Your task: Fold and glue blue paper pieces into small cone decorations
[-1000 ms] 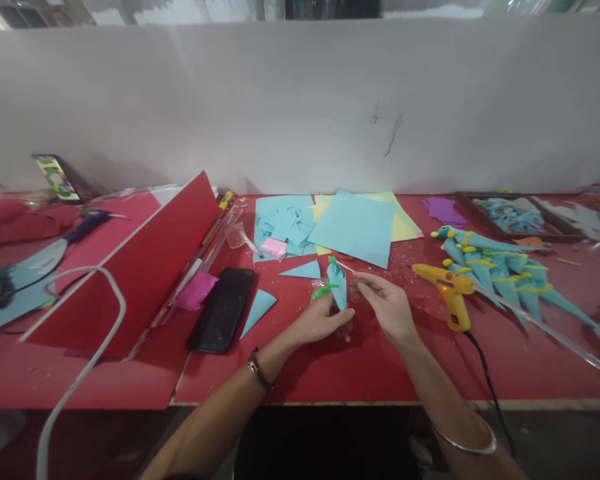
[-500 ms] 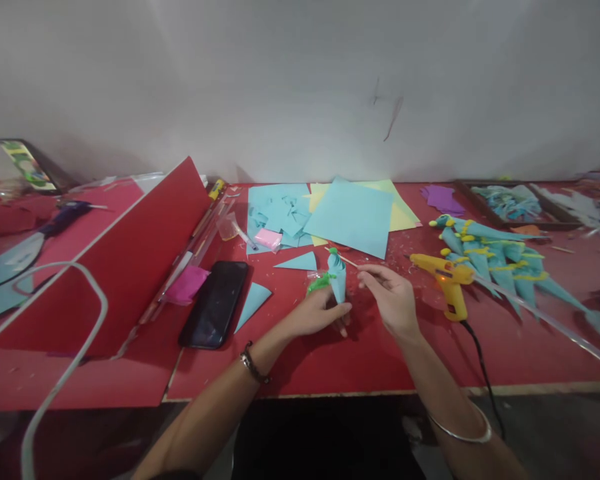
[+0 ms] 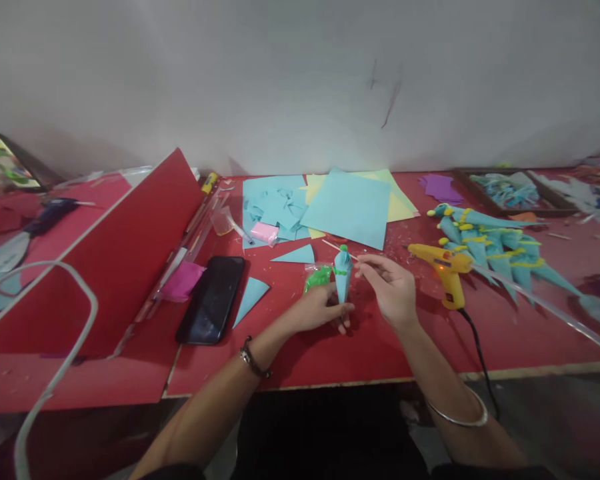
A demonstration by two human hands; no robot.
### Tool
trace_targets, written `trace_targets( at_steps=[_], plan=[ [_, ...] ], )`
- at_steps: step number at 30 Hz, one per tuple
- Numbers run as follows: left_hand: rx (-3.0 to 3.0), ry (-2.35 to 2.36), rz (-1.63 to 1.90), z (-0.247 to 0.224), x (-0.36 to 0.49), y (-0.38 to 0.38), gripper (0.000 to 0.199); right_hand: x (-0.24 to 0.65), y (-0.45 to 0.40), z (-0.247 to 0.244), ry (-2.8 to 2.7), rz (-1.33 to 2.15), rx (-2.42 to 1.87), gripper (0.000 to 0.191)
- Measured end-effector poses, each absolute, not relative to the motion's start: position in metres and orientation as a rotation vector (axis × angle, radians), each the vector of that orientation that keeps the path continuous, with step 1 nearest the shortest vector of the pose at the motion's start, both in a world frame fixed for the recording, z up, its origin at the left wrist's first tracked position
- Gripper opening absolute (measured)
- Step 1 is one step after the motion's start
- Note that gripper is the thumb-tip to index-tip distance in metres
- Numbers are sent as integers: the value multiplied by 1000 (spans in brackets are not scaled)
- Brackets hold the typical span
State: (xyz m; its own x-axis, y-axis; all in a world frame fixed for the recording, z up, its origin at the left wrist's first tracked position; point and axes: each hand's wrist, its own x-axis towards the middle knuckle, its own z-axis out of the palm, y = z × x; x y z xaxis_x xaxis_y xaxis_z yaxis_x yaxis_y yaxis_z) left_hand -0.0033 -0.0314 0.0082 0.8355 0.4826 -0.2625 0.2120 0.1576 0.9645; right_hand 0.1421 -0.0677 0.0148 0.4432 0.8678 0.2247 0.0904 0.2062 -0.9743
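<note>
A black phone [image 3: 211,300] lies flat on the red counter [image 3: 310,367]. Left of it a red board [image 3: 125,260] stands tilted, a white cable [image 3: 23,443] looping before it. Far left, another phone [image 3: 10,160] is lit. Purple paper [image 3: 441,189] lies beside a tray [image 3: 560,212], near the marked wall [image 3: 230,80].

Between the left hand [image 3: 317,310] and the right forearm [image 3: 430,363], a bare patch of red tabletop [image 3: 370,353] is lying open to the near edge. Rightward, the yellow glue gun [image 3: 443,263] is standing in the way — its clear stick [image 3: 555,313] jutting out behind, its black cord [image 3: 480,353] running over the edge. Leftward, the black phone [image 3: 211,300], a slanting red board [image 3: 115,267] and an arching white cable [image 3: 22,453] are obstructing passage.
</note>
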Motion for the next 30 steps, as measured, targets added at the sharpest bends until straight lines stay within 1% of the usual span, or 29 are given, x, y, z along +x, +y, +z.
trace_targets(
  at_steps=[7, 11, 15, 22, 30],
  plan=[
    [1425, 590, 217, 6, -3, -31, 25, 142, -69, 13, -1028, 574, -1297, 11],
    [1403, 574, 231, 5, -3, -31, 28, 141, -71, 15, -1276, 455, -1280, 8],
    [1408, 582, 245, 8, -3, -32, 25, 141, -70, 15, -1442, 384, -1281, 10],
    [1393, 597, 250, 13, -2, -33, 24, 142, -70, 13, -1438, 421, -1301, 12],
    [1414, 578, 255, 7, -2, -31, 23, 143, -70, 12, -1435, 411, -1287, 12]
  ],
)
